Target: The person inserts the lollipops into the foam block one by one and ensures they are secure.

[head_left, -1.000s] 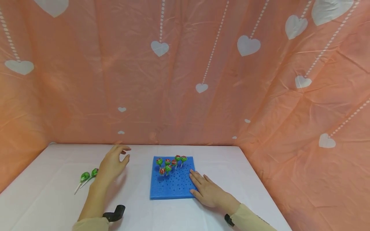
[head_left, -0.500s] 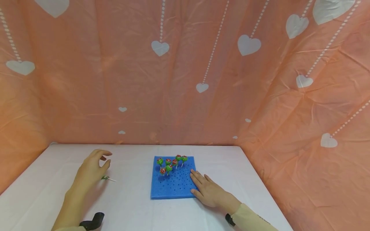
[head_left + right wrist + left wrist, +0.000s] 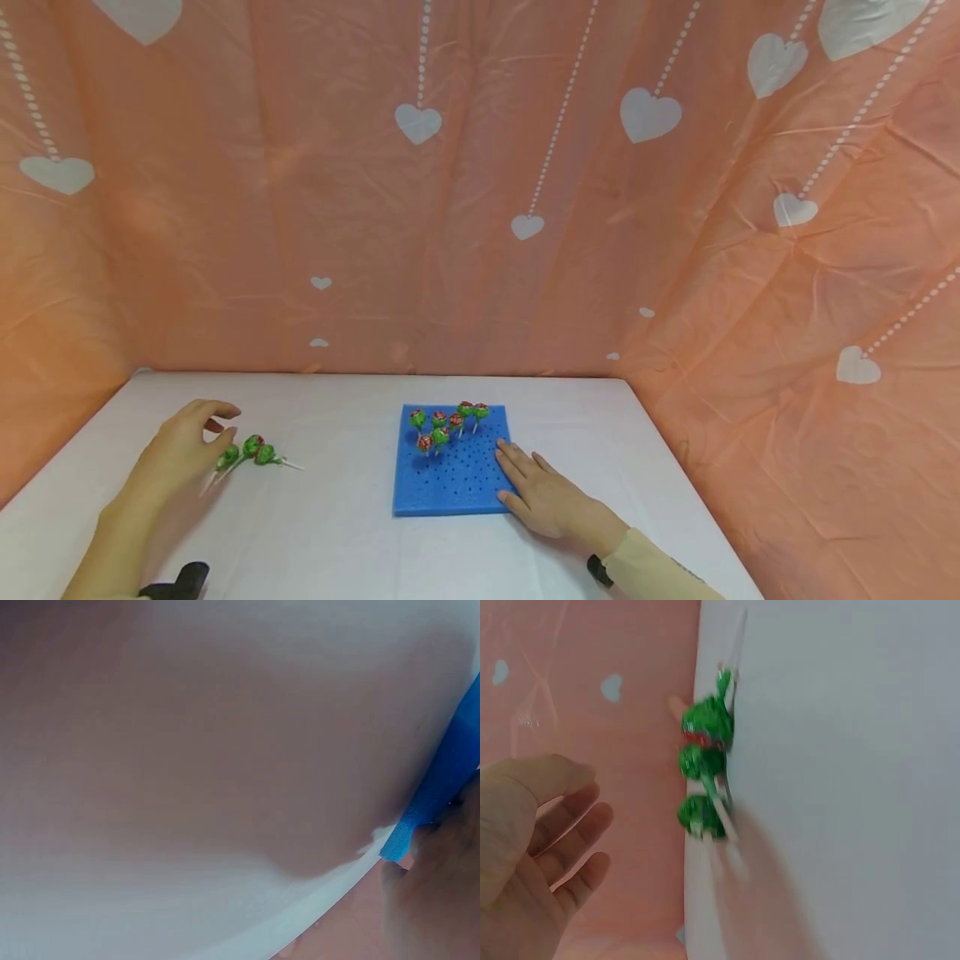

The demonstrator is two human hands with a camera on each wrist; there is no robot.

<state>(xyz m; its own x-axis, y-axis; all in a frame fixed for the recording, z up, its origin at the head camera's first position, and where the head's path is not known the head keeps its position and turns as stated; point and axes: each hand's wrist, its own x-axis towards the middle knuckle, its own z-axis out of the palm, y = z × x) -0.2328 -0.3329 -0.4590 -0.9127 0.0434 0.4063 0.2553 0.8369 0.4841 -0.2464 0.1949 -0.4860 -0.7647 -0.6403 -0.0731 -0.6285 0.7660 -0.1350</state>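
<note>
Left hand (image 3: pixel 178 447) hovers, loosely curved, near lollipops (image 3: pixel 252 446).

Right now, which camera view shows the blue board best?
The head view: nearly the whole blue board shows, the right hand over one edge. The right wrist view shows only a strip; left wrist, none.

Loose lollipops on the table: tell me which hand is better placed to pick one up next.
Left, most likely. The left hand is right beside the loose lollipops and holds nothing, while the right hand rests on the right edge of the blue board, farther off.
</note>
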